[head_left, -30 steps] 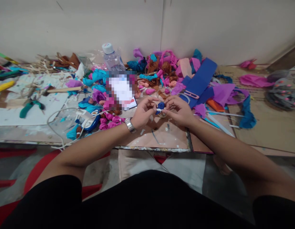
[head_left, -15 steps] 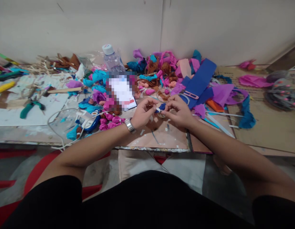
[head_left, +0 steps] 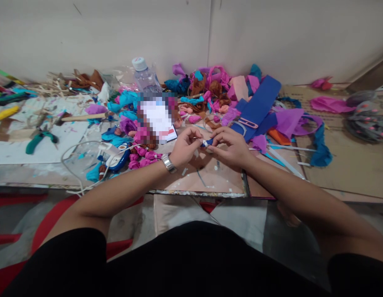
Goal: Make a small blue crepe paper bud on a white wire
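A small blue crepe-paper flower (head_left: 209, 142) with a white band at its base sits between my two hands, just above the table. My left hand (head_left: 183, 147), with a silver watch on the wrist, pinches its left end with fingertips. My right hand (head_left: 230, 146) closes over its right side, fingers curled on it. Most of the flower is hidden by my fingers.
Several pink paper buds (head_left: 145, 156) and a blue glue gun (head_left: 119, 159) with its white cord lie left of my hands. A heap of coloured crepe paper (head_left: 216, 88), a blue paper strip (head_left: 258, 103), scissors (head_left: 249, 122) and a water bottle (head_left: 145, 76) lie behind. Green pliers (head_left: 36, 140) far left.
The blue flower has sunk deeper between my fingers and shows less. My right hand has closed further over it; both hands stay in place.
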Action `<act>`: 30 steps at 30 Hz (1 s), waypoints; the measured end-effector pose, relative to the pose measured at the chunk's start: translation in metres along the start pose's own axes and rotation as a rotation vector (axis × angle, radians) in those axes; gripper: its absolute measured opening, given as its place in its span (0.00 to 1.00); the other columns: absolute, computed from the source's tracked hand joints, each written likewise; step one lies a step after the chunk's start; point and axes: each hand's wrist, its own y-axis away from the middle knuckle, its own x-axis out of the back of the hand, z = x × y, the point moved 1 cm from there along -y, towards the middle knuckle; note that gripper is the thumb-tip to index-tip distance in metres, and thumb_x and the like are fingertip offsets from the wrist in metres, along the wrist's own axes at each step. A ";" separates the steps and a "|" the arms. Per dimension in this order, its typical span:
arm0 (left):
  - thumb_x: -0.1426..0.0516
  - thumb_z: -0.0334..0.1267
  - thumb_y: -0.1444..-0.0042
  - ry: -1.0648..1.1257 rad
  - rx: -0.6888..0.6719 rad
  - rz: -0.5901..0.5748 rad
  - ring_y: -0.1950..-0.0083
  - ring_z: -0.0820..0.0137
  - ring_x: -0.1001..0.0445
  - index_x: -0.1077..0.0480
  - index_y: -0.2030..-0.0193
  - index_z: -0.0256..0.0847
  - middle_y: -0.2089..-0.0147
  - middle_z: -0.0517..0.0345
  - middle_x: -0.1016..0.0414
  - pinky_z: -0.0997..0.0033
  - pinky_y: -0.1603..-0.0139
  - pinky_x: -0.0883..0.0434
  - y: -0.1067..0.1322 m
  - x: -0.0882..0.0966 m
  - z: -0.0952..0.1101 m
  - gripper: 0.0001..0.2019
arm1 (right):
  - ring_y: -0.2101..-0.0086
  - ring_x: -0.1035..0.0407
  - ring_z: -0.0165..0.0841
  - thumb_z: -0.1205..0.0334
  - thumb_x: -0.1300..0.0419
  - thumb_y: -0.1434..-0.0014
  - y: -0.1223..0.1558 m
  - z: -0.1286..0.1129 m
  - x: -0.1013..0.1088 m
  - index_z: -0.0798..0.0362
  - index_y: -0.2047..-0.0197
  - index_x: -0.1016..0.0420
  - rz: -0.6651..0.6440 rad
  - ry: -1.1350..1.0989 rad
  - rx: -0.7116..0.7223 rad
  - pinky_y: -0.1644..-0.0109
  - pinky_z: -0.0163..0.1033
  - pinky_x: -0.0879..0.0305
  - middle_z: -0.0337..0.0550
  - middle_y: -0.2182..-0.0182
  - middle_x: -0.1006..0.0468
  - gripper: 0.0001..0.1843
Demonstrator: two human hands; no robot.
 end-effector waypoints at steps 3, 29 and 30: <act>0.32 0.38 0.44 0.043 0.018 -0.011 0.62 0.73 0.28 0.31 0.62 0.41 0.62 0.60 0.29 0.73 0.60 0.26 0.000 0.000 0.001 0.12 | 0.54 0.23 0.41 0.49 0.30 0.35 0.000 0.001 0.000 0.47 0.67 0.23 0.026 -0.013 -0.017 0.46 0.49 0.27 0.47 0.56 0.18 0.14; 0.33 0.36 0.46 -0.058 0.031 0.008 0.67 0.74 0.25 0.25 0.66 0.38 0.65 0.58 0.24 0.73 0.64 0.25 -0.002 0.003 0.006 0.06 | 0.53 0.23 0.42 0.51 0.31 0.35 0.002 0.002 0.000 0.46 0.66 0.23 0.025 0.027 0.030 0.45 0.50 0.26 0.47 0.56 0.18 0.11; 0.34 0.36 0.46 -0.072 0.039 0.013 0.67 0.73 0.24 0.23 0.66 0.38 0.66 0.58 0.22 0.72 0.64 0.25 -0.002 0.004 0.006 0.05 | 0.54 0.22 0.42 0.51 0.31 0.35 0.001 0.002 0.000 0.46 0.66 0.23 0.030 0.025 0.027 0.45 0.50 0.26 0.47 0.57 0.18 0.11</act>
